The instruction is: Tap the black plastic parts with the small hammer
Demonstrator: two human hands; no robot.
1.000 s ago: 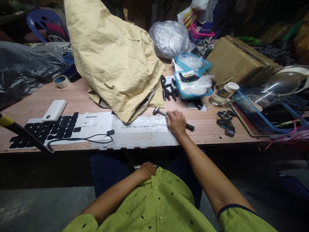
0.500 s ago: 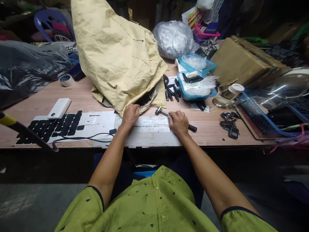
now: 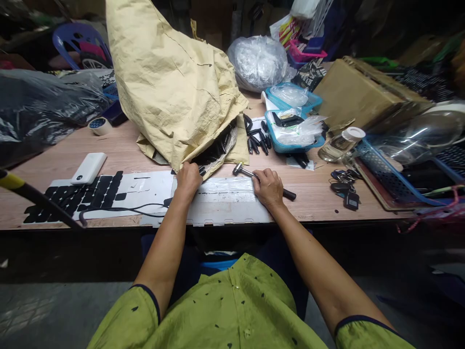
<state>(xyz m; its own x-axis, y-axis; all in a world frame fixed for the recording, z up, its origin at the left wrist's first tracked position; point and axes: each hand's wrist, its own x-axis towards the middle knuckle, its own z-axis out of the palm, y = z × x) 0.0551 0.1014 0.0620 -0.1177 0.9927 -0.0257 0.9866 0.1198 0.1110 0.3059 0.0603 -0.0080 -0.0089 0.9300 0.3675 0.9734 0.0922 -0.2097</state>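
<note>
As the left grip point(image 3: 188, 179) clutches a sack point(image 3: 174, 92), right grip point(image 3: 269, 188) round a hammer point(image 3: 247, 173), wood-grain table point(image 3: 308, 198), dim room point(image 3: 212, 17)

A long surface of pinkish-brown wood grain point(image 3: 312, 196) spans the room, its front edge dark. Below it lies deep shadow, then a grey, smooth-looking floor point(image 3: 103, 300) with a faint pale patch of light point(image 3: 27, 306) at left. Behind, far left, stands a blue-purple plastic chair point(image 3: 78, 28) with a rounded back; the rear walls are too dim to make out
</note>
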